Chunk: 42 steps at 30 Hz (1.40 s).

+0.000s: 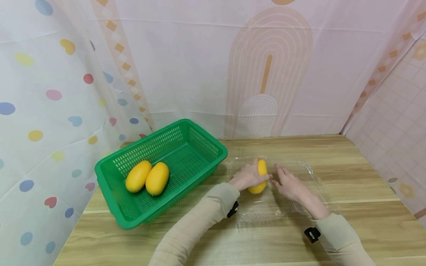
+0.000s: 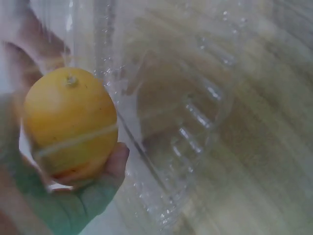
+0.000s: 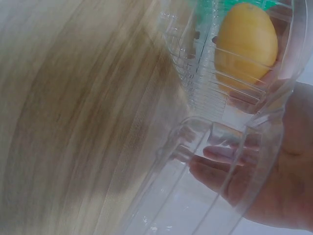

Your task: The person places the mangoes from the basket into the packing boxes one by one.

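My left hand (image 1: 247, 177) grips a yellow, oval melon (image 1: 262, 169) above one half of a clear plastic clamshell box (image 1: 259, 215). In the left wrist view the melon (image 2: 71, 117) shows its stem end, with fingers and thumb around it. To the right, my right hand (image 1: 290, 185) reaches over the box with its fingers extended, close to the melon but apart from it. Seen from the right wrist, that hand (image 3: 274, 181) lies behind clear plastic of the box (image 3: 195, 196); whether it touches the plastic I cannot tell.
A green perforated basket (image 1: 206, 138) stands on the left of the wooden table (image 1: 359, 192). Inside its near left part lie two more yellow melons (image 1: 157, 178). Patterned curtains (image 1: 186, 66) hang behind the table and along its sides.
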### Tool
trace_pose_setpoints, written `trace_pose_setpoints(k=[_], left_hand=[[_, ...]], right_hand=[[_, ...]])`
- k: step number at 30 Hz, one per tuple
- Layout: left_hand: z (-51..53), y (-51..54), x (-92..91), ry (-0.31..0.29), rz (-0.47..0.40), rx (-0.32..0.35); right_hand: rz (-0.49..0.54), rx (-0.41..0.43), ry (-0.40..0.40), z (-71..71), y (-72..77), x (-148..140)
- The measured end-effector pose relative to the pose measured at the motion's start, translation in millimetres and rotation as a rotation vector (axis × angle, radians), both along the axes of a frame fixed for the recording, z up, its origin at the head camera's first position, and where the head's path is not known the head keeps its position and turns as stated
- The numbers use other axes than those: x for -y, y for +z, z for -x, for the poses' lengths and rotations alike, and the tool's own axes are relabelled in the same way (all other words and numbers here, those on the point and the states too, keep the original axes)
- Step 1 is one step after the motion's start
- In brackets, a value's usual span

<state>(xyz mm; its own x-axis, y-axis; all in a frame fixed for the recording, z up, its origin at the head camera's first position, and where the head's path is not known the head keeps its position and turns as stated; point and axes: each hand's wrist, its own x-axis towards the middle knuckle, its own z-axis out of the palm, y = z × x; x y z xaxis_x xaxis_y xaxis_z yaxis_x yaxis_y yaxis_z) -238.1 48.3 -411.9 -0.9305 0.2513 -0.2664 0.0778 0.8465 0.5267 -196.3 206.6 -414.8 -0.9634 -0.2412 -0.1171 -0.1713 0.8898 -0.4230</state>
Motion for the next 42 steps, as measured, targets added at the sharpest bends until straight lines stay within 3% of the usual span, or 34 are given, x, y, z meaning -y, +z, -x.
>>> trace_pose_setpoints(k=[17,28,35,42], left_hand=[[1.5,2.3,-2.8,-0.062,0.053,-0.037],[5.8,19.8,4.9,-0.13,0.093,-0.034],[5.6,29.9,13.2,-0.192,0.04,-0.049],[3.2,40.0,19.4,-0.206,0.03,-0.052]], right_hand=[[0.002,-0.007,0.012,-0.8,1.1,0.6],[0.004,-0.019,0.015,-0.5,0.3,0.1],[0.0,-0.023,0.019,-0.2,-0.9,0.0],[0.001,-0.02,0.019,0.1,-0.7,-0.3]])
